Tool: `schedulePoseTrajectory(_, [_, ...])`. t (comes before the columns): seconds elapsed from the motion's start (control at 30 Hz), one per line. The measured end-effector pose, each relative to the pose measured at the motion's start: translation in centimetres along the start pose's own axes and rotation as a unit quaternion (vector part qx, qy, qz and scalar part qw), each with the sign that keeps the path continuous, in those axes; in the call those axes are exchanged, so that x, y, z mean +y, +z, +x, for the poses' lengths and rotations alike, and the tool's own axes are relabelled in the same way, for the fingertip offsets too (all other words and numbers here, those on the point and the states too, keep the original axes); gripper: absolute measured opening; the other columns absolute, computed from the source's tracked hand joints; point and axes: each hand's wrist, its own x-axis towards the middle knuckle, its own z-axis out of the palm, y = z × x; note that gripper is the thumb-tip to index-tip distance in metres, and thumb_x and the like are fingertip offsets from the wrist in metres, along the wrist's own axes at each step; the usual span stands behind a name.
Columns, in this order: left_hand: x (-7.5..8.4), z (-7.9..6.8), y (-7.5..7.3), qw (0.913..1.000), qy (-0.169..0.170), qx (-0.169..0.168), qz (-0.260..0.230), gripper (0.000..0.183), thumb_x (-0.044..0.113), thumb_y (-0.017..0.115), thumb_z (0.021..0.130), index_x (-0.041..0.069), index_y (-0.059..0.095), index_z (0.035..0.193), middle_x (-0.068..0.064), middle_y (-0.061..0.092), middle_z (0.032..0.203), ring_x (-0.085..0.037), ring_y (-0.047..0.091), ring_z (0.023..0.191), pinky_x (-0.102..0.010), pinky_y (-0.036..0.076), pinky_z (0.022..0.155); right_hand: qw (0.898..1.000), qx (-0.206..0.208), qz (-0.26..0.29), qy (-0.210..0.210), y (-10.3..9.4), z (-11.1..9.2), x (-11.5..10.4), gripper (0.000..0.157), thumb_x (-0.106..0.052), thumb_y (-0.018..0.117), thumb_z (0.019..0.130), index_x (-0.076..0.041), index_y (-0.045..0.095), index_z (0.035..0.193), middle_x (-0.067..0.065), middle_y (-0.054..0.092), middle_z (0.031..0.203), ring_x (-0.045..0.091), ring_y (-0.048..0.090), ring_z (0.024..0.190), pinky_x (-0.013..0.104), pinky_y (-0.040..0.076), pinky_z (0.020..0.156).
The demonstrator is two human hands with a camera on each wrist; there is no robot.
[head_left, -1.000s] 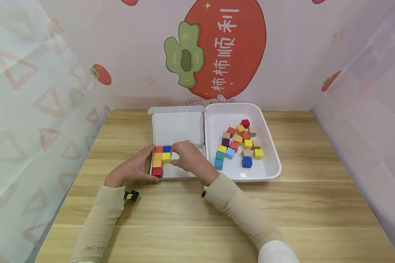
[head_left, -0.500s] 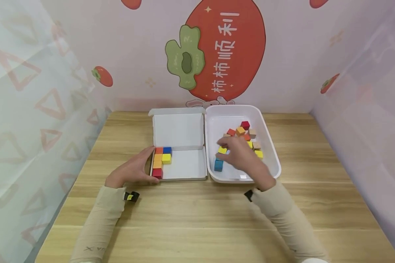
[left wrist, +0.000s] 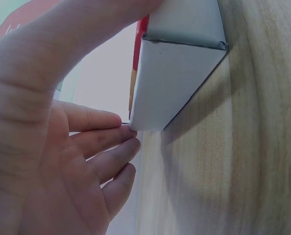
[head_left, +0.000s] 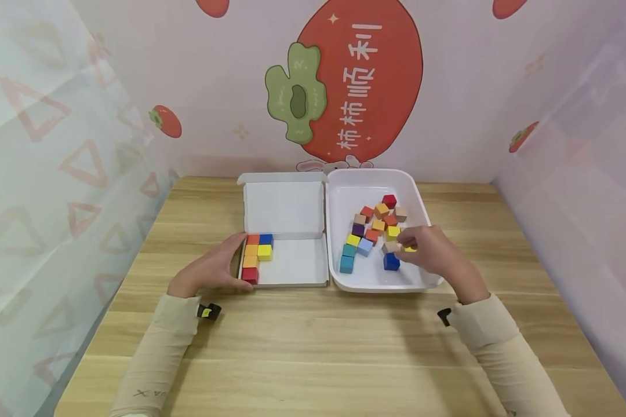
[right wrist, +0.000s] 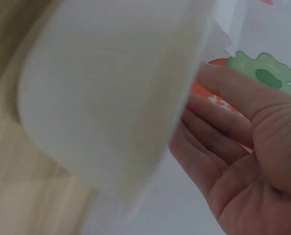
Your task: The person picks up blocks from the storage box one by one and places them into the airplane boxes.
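In the head view my left hand (head_left: 212,269) spans the left side of a white cardboard box (head_left: 297,263), thumb at the front corner and fingertips at the back end. The left wrist view shows these fingertips against the box wall (left wrist: 170,83). The box holds a red cube (head_left: 250,275), a blue cube (head_left: 265,239), a yellow cube (head_left: 264,252) and several orange ones. My right hand (head_left: 430,252) hovers over the right of the tray, thumb and fingers apart, a yellow cube (head_left: 410,249) showing between them. Its fingertips are hidden behind the tray wall in the right wrist view.
The white tray (head_left: 365,282) stands directly right of the box and holds several cubes, among them a dark blue cube (head_left: 391,262) and a teal cube (head_left: 346,264). The box lid (head_left: 284,207) stands raised at the back. A printed wall sheet (head_left: 214,139) rises behind the wooden table (head_left: 292,347).
My right hand has left the box and swung right across the tray to its right side. The left hand keeps its place at the box, and the cubes in the box are unchanged.
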Motion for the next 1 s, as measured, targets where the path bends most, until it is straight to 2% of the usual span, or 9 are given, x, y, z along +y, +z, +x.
schedulePoseTrajectory(0.27, [0.1, -0.1, -0.2, 1.0, 0.001, 0.0, 0.006, 0.134, 0.069, 0.08, 0.059, 0.012, 0.007, 0.156, -0.011, 0.016, 0.163, -0.034, 0.023, 0.147, -0.056, 0.028, 0.118, 1.0, -0.016, 0.007, 0.01, 1.7, 0.3, 1.4, 0.031, -0.015, 0.08, 0.08, -0.006, 0.072, 0.109, 0.01, 0.072, 0.102, 0.021, 0.066, 0.089, 0.044, 0.059, 0.087])
schedulePoseTrajectory(0.53, [0.1, -0.3, -0.1, 0.9999, 0.011, 0.002, -0.003, 0.134, 0.067, 0.081, 0.06, 0.012, 0.005, 0.156, -0.012, 0.015, 0.163, -0.034, 0.021, 0.148, -0.055, 0.027, 0.119, 0.999, -0.039, 0.013, 0.015, 2.9, 0.5, 1.7, 0.03, -0.014, 0.08, 0.079, -0.006, 0.072, 0.107, 0.009, 0.072, 0.099, 0.019, 0.063, 0.087, 0.044, 0.057, 0.09])
schedulePoseTrajectory(1.0, [0.3, -0.5, -0.2, 0.9998, 0.011, 0.005, -0.015, 0.133, 0.064, 0.083, 0.06, 0.012, 0.007, 0.156, -0.01, 0.015, 0.163, -0.032, 0.022, 0.148, -0.053, 0.026, 0.12, 0.999, -0.037, 0.036, 0.009, 2.9, 0.7, 1.9, 0.031, -0.018, 0.081, 0.078, -0.01, 0.073, 0.107, 0.004, 0.072, 0.097, 0.016, 0.065, 0.085, 0.039, 0.059, 0.086])
